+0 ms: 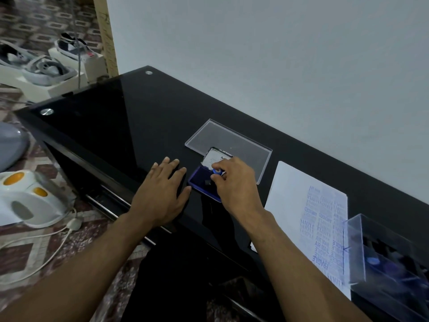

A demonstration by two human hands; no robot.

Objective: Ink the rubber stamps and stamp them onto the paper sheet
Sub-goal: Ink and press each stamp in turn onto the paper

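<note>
Right hand (234, 182) pinches a blue-knobbed rubber stamp (217, 172), fingers curled round it, pressing it down on the open blue ink pad (202, 184) mid-tabletop, near the front edge. Left hand (162, 194) lies flat on the black glass tabletop (111, 126), fingers straight and spread, tips at the pad's left edge. Paper sheet (301, 205), covered in blue stamp prints, lies right of the pad, toward the right end

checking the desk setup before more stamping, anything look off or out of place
Mostly in order. The paper sheet hangs past the table front edge, and the clear stamp box sits on its stamped corner, covering some prints.
</note>
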